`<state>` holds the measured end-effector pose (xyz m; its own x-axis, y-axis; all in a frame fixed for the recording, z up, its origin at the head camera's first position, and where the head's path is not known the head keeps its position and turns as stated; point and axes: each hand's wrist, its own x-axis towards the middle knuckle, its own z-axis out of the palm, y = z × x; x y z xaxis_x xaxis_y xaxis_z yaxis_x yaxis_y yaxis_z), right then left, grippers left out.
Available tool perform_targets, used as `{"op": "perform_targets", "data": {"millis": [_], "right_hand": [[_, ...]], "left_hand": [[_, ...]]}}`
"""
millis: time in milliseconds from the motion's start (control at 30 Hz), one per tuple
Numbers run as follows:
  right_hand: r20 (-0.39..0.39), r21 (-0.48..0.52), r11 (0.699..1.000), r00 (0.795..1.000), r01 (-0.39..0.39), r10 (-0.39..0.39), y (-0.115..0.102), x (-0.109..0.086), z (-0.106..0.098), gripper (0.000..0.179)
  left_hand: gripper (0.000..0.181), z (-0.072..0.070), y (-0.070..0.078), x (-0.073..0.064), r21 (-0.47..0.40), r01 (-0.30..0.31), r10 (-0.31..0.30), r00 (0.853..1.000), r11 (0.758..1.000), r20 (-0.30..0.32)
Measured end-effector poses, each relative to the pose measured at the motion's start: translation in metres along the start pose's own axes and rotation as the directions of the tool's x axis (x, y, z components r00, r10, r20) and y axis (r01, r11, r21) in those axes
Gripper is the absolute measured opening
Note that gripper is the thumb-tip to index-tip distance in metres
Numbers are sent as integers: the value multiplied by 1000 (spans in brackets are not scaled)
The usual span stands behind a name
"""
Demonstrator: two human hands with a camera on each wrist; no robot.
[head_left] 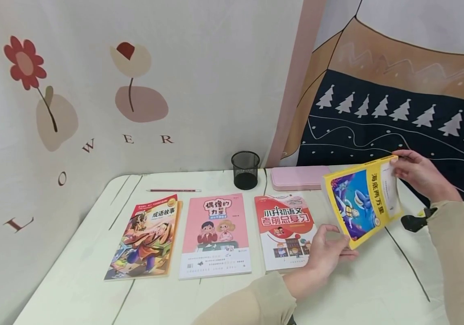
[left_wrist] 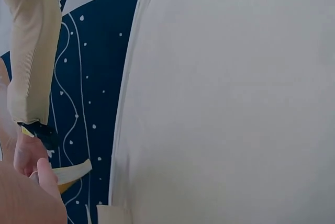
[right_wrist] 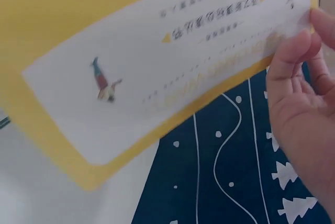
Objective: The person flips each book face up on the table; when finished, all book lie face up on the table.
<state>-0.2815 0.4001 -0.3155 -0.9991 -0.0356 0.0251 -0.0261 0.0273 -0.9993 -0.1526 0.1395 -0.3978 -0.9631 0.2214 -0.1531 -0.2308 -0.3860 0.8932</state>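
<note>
A yellow-bordered book (head_left: 354, 203) with an undersea picture on its cover is held tilted above the right side of the table. My right hand (head_left: 423, 176) pinches its upper right corner. At the lower left corner, my left hand (head_left: 325, 253) holds the book between thumb and fingers. In the right wrist view the yellow and white cover (right_wrist: 120, 82) fills the upper part, with the right hand (right_wrist: 303, 88) at its edge. The left wrist view shows only part of the left hand (left_wrist: 31, 198) and a sliver of the book (left_wrist: 76, 171).
Left of the held book lie a red-and-white book (head_left: 282, 230), a pink book (head_left: 217, 234) and a colourful storybook (head_left: 146, 239), in a row on the table (head_left: 81, 271). Behind them are a pencil (head_left: 174, 190), a black mesh pen holder (head_left: 245, 174) and a pink case (head_left: 299, 178).
</note>
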Motion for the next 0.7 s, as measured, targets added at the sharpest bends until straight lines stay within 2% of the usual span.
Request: {"op": "perform_targets", "data": {"millis": [67, 133, 300, 400, 500, 567, 700], "right_hand": [[-15, -103, 994, 1000, -23, 22, 3, 2, 0, 33], [-24, -166, 985, 999, -39, 36, 5, 3, 0, 33], [-47, -248, 967, 998, -50, 40, 9, 4, 2, 33], [-56, -330, 941, 997, -68, 52, 10, 5, 3, 36], [-50, -423, 901, 995, -96, 83, 11, 6, 5, 40], [-48, -457, 882, 994, -112, 102, 15, 8, 3, 44], [-55, -461, 876, 990, -140, 129, 37, 21, -16, 47]], "left_hand": [[17, 1, -2, 2, -3, -1, 1, 1000, 1000, -25], [17, 2, -4, 2, -2, 7, -7, 999, 1000, -46], [19, 5, -7, 1, 3, 36, -36, 996, 999, -81], [19, 8, -7, 0, 25, 44, -42, 995, 999, -96], [18, 10, -8, -1, 31, 46, -43, 994, 998, -102], [19, 11, -9, -1, 20, 46, -44, 994, 999, -104], [20, 12, -12, -2, 19, 54, -51, 993, 998, -107]]}}
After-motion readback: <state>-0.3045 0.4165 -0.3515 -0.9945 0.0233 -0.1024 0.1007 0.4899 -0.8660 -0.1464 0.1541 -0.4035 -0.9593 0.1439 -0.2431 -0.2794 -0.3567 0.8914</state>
